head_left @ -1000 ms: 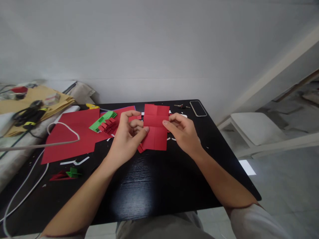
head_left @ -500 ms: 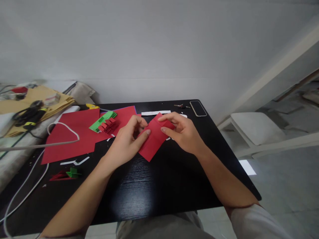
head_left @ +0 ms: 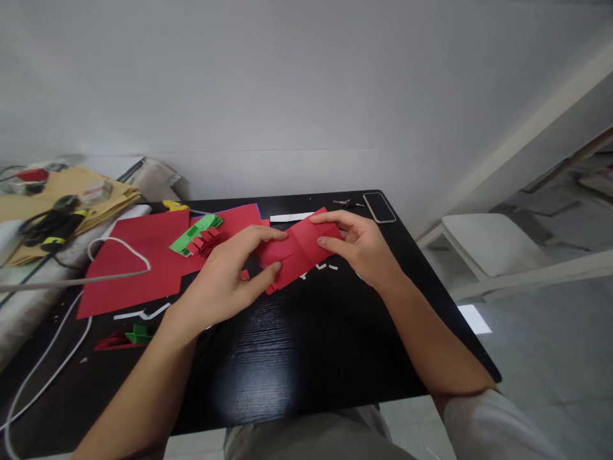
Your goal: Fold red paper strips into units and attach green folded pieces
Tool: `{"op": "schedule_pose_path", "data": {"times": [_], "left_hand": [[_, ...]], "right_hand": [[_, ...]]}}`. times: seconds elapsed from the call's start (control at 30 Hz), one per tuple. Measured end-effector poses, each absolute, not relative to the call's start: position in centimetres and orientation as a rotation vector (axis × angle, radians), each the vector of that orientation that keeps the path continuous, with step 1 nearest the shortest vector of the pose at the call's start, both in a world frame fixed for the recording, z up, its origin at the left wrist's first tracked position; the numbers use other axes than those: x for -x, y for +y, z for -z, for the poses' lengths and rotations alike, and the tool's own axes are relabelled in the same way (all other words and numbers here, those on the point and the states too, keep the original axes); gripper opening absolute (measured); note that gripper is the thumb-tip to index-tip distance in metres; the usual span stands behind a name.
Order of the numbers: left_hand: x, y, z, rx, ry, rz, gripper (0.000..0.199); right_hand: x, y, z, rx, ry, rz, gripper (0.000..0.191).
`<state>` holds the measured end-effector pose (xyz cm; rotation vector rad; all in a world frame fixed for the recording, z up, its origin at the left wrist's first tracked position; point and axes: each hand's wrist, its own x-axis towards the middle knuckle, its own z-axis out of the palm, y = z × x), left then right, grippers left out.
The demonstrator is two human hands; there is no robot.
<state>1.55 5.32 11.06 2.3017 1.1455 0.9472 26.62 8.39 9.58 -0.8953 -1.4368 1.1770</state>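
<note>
A creased piece of red paper (head_left: 299,248) is held above the black table, opened out and slanting up to the right. My left hand (head_left: 239,271) grips its left end, with the thumb below and the fingers above. At its right end my right hand (head_left: 357,241) pinches the paper between thumb and fingers. Folded green paper (head_left: 196,234) and pleated red paper (head_left: 204,242) lie left of my hands, on large red sheets (head_left: 138,255). A small red and green folded piece (head_left: 138,335) sits nearer the front left.
On the black table (head_left: 325,345) are a phone (head_left: 379,207), keys (head_left: 348,203), a yellow cutter (head_left: 175,206), a white strip (head_left: 290,218) and paper scraps. White cables (head_left: 119,275) and brown envelopes (head_left: 90,198) are at the left. A white stool (head_left: 479,243) stands right.
The red paper has been spread wider and turned flatter, showing a crease across its middle. My left hand has shifted left and down a little; my right hand has moved slightly right.
</note>
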Motion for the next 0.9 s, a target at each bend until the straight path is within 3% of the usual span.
{"op": "schedule_pose_path", "data": {"times": [0.27, 0.5, 0.73, 0.9], "left_hand": [[-2.5, 5.4, -10.9, -2.496, 1.191, -1.026, 0.031], [-2.9, 5.5, -10.3, -2.445, 1.136, -1.126, 0.024], [-3.8, 4.8, -10.3, -2.216, 1.259, -1.226, 0.019], [-3.8, 4.4, -10.4, -2.074, 1.234, -1.236, 0.027]], "right_hand": [[-26.6, 8.3, -9.2, 0.859, -1.505, -1.278, 0.039], [-26.3, 7.8, -9.3, 0.848, -1.653, -1.167, 0.044], [-25.9, 7.3, -9.3, 0.917, -1.731, -0.875, 0.031], [-25.8, 7.2, -9.1, 0.903, -1.707, -0.823, 0.024]]}}
